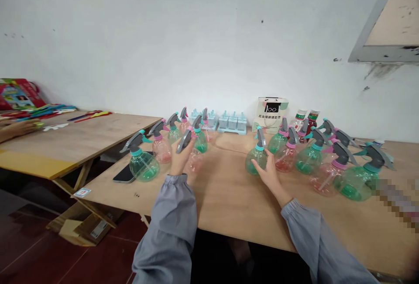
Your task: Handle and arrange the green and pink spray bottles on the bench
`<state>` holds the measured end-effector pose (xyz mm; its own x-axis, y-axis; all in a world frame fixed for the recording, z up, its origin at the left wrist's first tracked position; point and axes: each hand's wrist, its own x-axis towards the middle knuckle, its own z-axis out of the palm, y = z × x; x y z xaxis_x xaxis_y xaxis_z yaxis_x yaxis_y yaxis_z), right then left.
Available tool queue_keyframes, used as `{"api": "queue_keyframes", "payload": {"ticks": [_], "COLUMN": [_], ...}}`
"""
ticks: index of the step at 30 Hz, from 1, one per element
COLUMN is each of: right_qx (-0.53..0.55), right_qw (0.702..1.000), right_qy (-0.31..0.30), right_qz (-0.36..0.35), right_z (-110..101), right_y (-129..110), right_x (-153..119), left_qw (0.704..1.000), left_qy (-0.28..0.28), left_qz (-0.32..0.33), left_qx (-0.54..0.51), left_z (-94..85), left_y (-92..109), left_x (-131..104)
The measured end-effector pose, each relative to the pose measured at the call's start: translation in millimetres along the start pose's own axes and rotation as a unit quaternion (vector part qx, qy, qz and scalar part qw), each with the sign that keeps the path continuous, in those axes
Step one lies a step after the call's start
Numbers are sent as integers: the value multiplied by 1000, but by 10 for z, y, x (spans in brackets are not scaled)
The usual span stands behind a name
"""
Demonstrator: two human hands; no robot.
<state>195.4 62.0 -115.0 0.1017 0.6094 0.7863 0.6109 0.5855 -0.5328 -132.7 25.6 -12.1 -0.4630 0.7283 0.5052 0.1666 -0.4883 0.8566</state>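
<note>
My left hand (181, 156) is wrapped round the neck of a pink spray bottle (194, 161) with a grey trigger head, within the left group of bottles. My right hand (269, 169) holds a green spray bottle (255, 158) with a turquoise collar by its right side, thumb across the front. Beside my left hand stand a green bottle (144, 167) and a pink bottle (161, 149). To the right of my right hand are several more, among them a pink bottle (285, 158) and a green bottle (307, 160). Coloured pieces show inside the bottles.
A black phone (124, 174) lies by the left bottles. Light blue moulds (232, 123), a printed box (271, 116) and red-labelled bottles (312, 119) stand near the wall. On the left table (85, 133), a person's hand (22, 129) is near coloured strips (46, 110).
</note>
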Motion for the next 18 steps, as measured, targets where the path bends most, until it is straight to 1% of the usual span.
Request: {"api": "queue_keyframes", "payload": {"ticks": [1, 3, 5, 8, 13, 18], "right_qx": [0, 1, 3, 8, 12, 9], "right_qw": [1000, 1000, 1000, 1000, 1000, 1000], "right_qy": [1, 1, 1, -3, -5, -2], "right_qz": [1, 3, 7, 11, 5, 1], "right_z": [2, 7, 11, 11, 9, 17], "right_y": [-2, -1, 4, 15, 25, 22], "right_x": [-2, -5, -7, -8, -10, -17], "left_qw": [1000, 999, 998, 997, 997, 994], "left_qy": [13, 20, 21, 29, 29, 31], "left_qz": [3, 6, -2, -13, 46, 53], "left_qx": [18, 42, 60, 75, 62, 86], "left_z": [-49, -104, -113, -83, -12, 30], "left_y": [-28, -100, -183, -299, -485, -673], "left_x": [49, 151, 247, 356, 411, 419]}}
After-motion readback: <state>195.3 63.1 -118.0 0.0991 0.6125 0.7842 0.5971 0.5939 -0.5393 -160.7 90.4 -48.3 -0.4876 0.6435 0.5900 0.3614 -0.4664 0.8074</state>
